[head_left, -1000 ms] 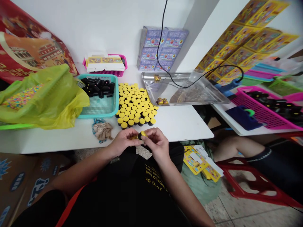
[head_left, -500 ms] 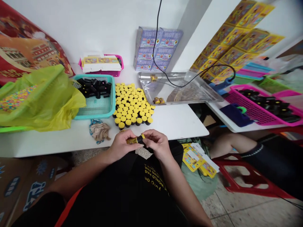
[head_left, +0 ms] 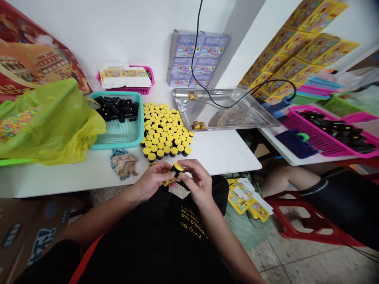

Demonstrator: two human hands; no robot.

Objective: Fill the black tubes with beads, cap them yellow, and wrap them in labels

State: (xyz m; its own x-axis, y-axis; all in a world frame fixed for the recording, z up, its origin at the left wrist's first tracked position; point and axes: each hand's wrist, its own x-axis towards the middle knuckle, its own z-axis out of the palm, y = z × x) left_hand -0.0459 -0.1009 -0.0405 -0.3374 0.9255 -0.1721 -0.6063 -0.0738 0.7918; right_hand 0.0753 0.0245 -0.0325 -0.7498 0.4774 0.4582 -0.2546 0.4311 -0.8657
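Observation:
Above my lap, just off the table's front edge, I hold a small black container with a yellow cap [head_left: 177, 168] tilted upward. A yellow printed label wraps its lower part. My left hand [head_left: 152, 182] is closed around the labelled end. The thumb and fingers of my right hand [head_left: 197, 182] pinch it near the cap from the other side. Right beyond my hands, many upright black containers with yellow caps [head_left: 166, 130] stand packed together on the white table [head_left: 217, 148].
Left of the containers sit a turquoise basket [head_left: 126, 144] with black tubes, a crumpled cloth [head_left: 124, 163] and a yellow-green bag [head_left: 59, 122] of colourful beads. A metal tray [head_left: 248, 122] holds small yellow-wrapped rolls [head_left: 199, 125]. At right are a pink basket [head_left: 314, 134] and another person's leg [head_left: 281, 185].
The container has turned in my hands from lying almost level to tilted, cap up. My right fingers have spread a little around the cap end.

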